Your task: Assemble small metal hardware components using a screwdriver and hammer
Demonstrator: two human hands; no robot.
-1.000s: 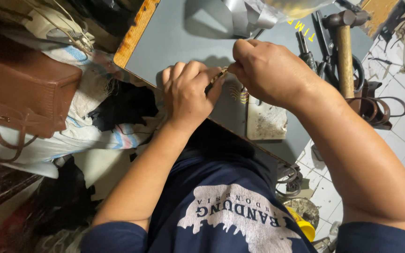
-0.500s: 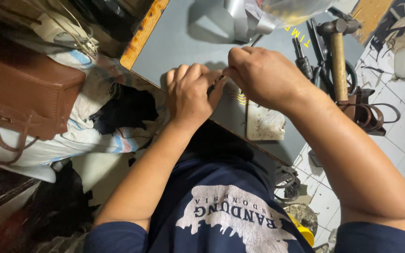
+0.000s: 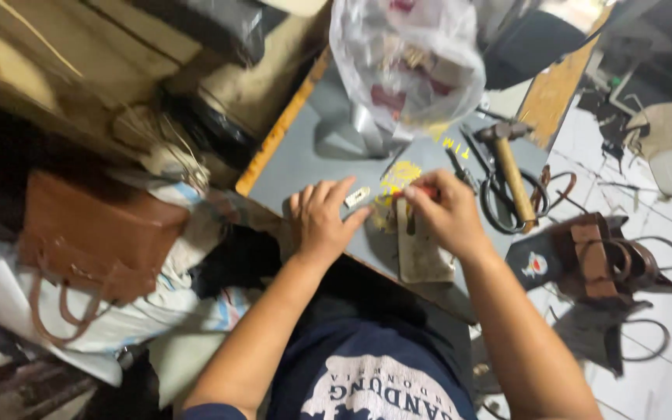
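A small pale metal fitting (image 3: 357, 196), oblong and flat, lies on the grey table (image 3: 305, 167) at the fingertips of the left hand (image 3: 322, 222). That hand rests palm down with its fingers spread and loosely curled, touching the fitting but not gripping it. The right hand (image 3: 445, 214) is just beside it, fingers pinched tight on a small reddish piece (image 3: 423, 190) whose shape is too blurred to tell.

The fitting sits loose near the table's front edge, so a careless nudge from either hand could likely send it sliding off into the clutter below. The pinched piece is small enough to slip as well.

Under the right hand lies a worn pale block (image 3: 420, 253). Beyond it are scissors (image 3: 499, 198) and a wooden-handled hammer (image 3: 511, 171), close enough to crowd the right wrist. A clear plastic bag (image 3: 406, 62) stands at the far side, and a brown leather bag (image 3: 95, 237) sits off to the left.
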